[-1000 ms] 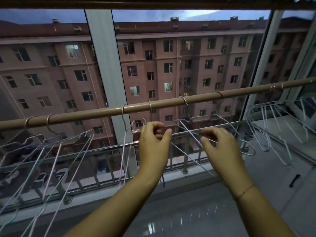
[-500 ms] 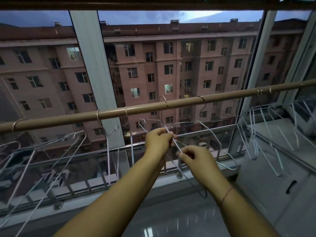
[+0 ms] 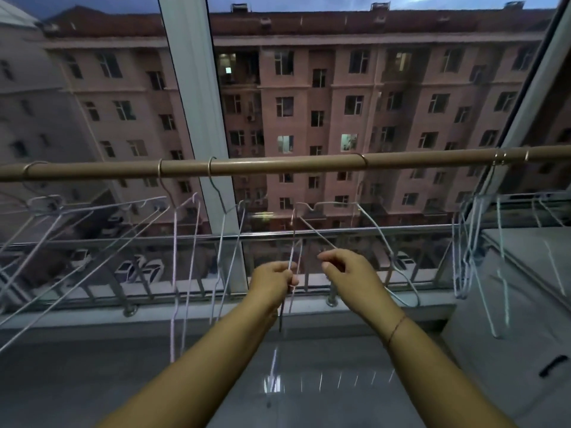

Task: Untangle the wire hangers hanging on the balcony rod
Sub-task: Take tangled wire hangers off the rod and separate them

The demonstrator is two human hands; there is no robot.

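The tan rod (image 3: 278,166) runs across the window with white wire hangers hooked on it. Several hangers (image 3: 92,217) splay out at the left, two (image 3: 222,230) hang near the window post, and a bunch (image 3: 472,242) hangs at the right. My left hand (image 3: 272,281) is shut on a thin hanger (image 3: 293,239) that stands upright below the rod, its hook clear of the rod. My right hand (image 3: 349,273) pinches a slanted wire (image 3: 318,234) by the centre hanger (image 3: 375,223), which hooks on the rod.
A metal railing (image 3: 370,231) runs behind the hangers, outside the glass. A white window post (image 3: 197,103) rises left of my hands. A white cabinet (image 3: 525,304) with a dark handle stands at the right. Glossy floor tiles lie below my arms.
My hands have dropped and drawn apart. One of the two centre hooks has left the rod, and that hanger is now in my left hand. The view has tilted lower.
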